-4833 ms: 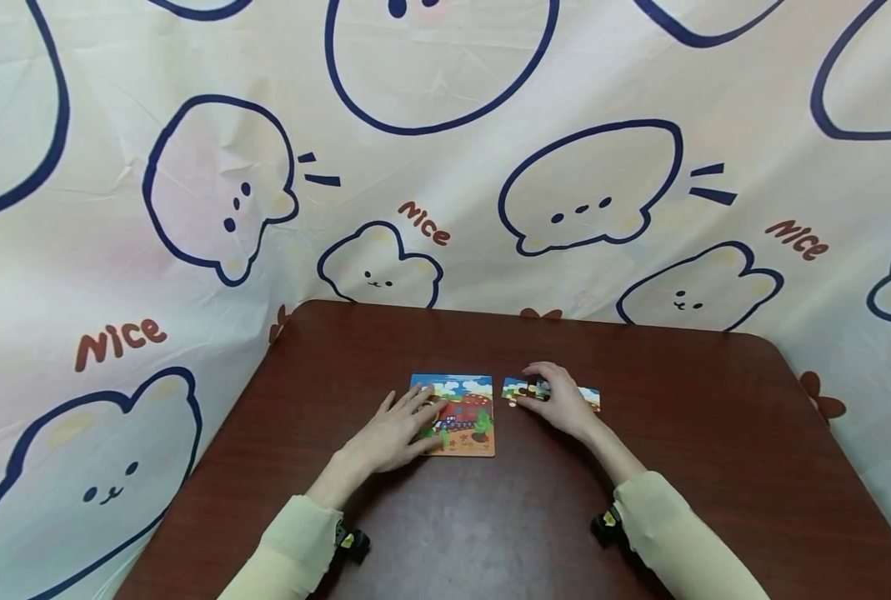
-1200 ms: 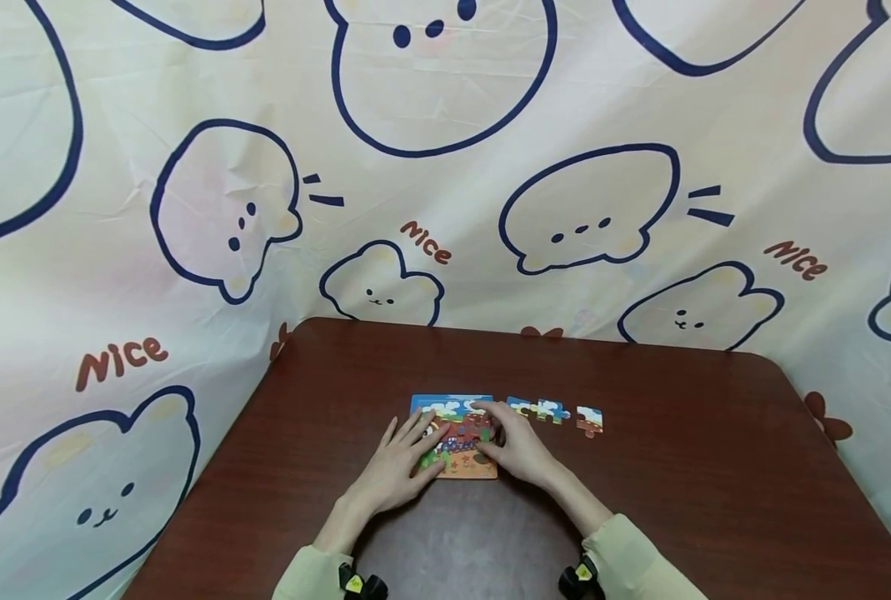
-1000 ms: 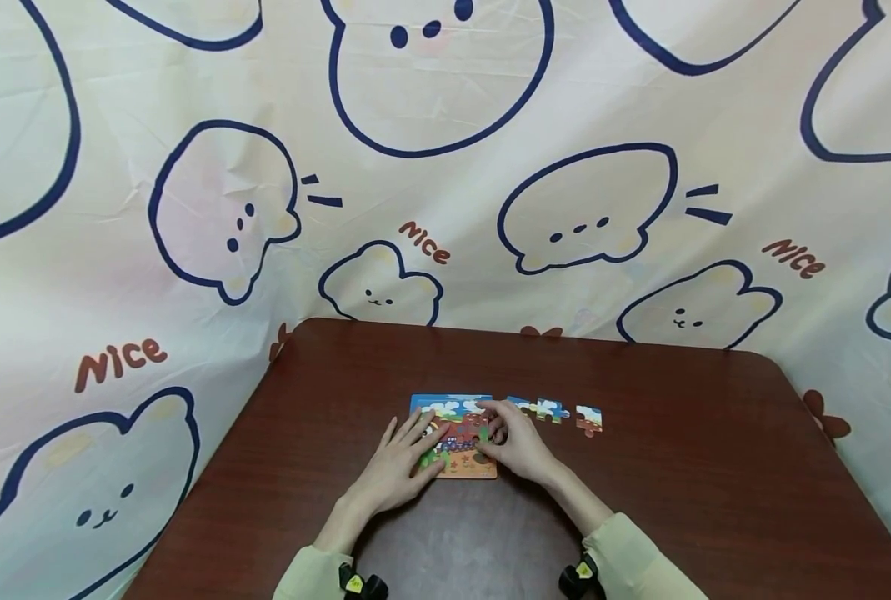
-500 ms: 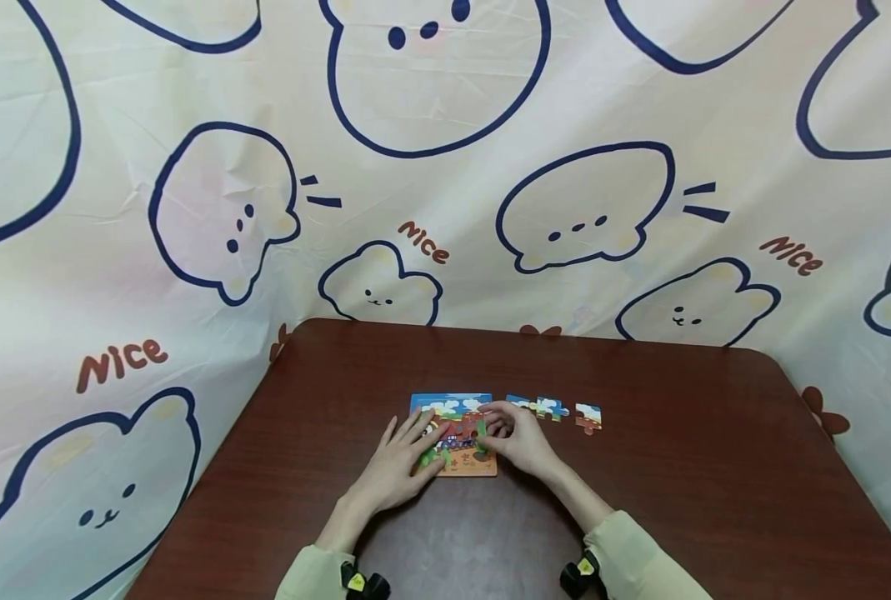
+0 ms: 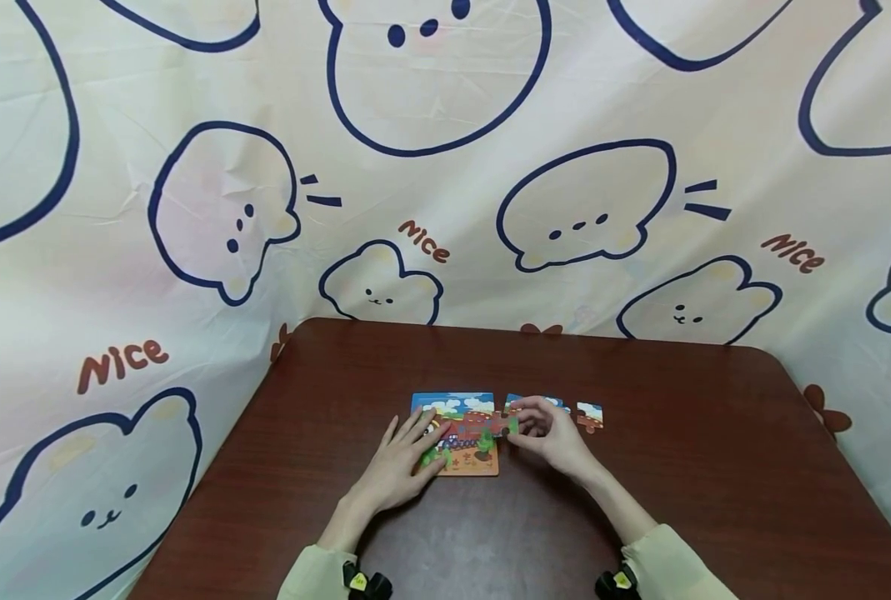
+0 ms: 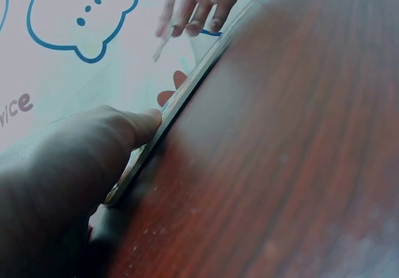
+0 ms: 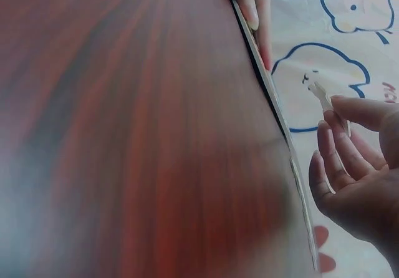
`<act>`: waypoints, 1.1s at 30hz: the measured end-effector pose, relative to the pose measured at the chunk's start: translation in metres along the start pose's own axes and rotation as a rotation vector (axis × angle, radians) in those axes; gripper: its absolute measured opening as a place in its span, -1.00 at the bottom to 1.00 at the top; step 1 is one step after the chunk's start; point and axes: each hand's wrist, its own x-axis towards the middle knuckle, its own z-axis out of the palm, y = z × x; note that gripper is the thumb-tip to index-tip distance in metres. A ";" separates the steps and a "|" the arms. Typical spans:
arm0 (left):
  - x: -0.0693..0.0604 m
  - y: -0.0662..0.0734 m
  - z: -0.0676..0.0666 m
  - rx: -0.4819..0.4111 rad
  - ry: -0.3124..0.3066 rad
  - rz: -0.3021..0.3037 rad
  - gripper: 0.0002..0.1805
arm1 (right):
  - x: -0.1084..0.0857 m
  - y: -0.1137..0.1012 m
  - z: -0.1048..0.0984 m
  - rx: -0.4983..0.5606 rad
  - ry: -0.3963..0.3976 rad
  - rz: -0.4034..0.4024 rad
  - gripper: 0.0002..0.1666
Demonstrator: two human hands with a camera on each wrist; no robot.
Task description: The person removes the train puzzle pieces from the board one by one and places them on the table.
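Observation:
The jigsaw puzzle board [image 5: 471, 462], with a blue sky, red shapes and orange ground, lies flat on the table. My left hand [image 5: 392, 462] rests on its left side with fingers spread. Just off the board's right edge, my right hand [image 5: 553, 437] pinches a red and green puzzle piece [image 5: 502, 424] between thumb and fingertips. Seen edge-on in the right wrist view, this puzzle piece [image 7: 322, 96] is held up above the table. Beyond the right hand lie sky-coloured loose pieces [image 5: 514, 401], partly covered by it, and one separate loose piece [image 5: 590, 416] further right.
The brown wooden table [image 5: 700, 467] extends on all sides of the board. Behind it hangs a pale cloth backdrop [image 5: 460, 200] with blue-outlined cartoon shapes, meeting the table's far edge.
From above the loose pieces, my right hand went left to the board's right side. In the last half second it has drawn back right with the puzzle piece. My left hand stays on the board.

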 end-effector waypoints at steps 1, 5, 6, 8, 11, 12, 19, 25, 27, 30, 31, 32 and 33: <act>0.000 0.000 0.000 -0.001 0.001 -0.001 -0.31 | -0.003 0.001 -0.004 -0.007 0.008 -0.003 -0.44; -0.001 0.000 0.001 -0.011 0.020 0.004 -0.33 | -0.014 0.003 -0.020 -0.038 0.050 0.004 -0.46; -0.001 0.000 0.001 -0.011 0.017 0.001 -0.32 | -0.017 0.003 -0.025 -0.044 0.059 0.006 -0.47; -0.001 0.001 0.001 -0.015 0.019 0.002 -0.33 | -0.023 0.005 -0.036 -0.056 0.082 0.017 -0.48; -0.001 0.001 0.001 -0.015 0.022 0.002 -0.33 | -0.034 0.007 -0.052 -0.075 0.109 0.025 -0.47; -0.001 0.001 0.001 -0.017 0.022 0.002 -0.34 | -0.038 0.008 -0.057 -0.084 0.119 0.028 -0.47; 0.002 0.004 -0.001 -0.015 -0.002 -0.012 -0.37 | -0.065 0.010 -0.086 -0.125 0.121 0.040 -0.47; 0.000 0.004 0.000 -0.023 0.004 -0.017 -0.38 | -0.076 0.015 -0.098 -0.185 0.106 0.063 -0.49; -0.001 0.003 0.001 -0.027 0.014 -0.011 -0.38 | -0.077 0.017 -0.100 -0.198 0.106 0.067 -0.49; -0.001 0.003 0.001 -0.029 0.024 -0.005 -0.38 | -0.077 0.019 -0.101 -0.210 0.104 0.068 -0.49; -0.001 0.003 0.001 -0.028 0.023 -0.003 -0.37 | -0.077 0.020 -0.101 -0.215 0.107 0.069 -0.49; -0.001 0.003 0.001 -0.028 0.025 0.000 -0.37 | -0.077 0.020 -0.101 -0.220 0.106 0.070 -0.50; -0.001 0.002 0.001 -0.028 0.024 0.000 -0.37 | -0.077 0.021 -0.101 -0.223 0.102 0.071 -0.50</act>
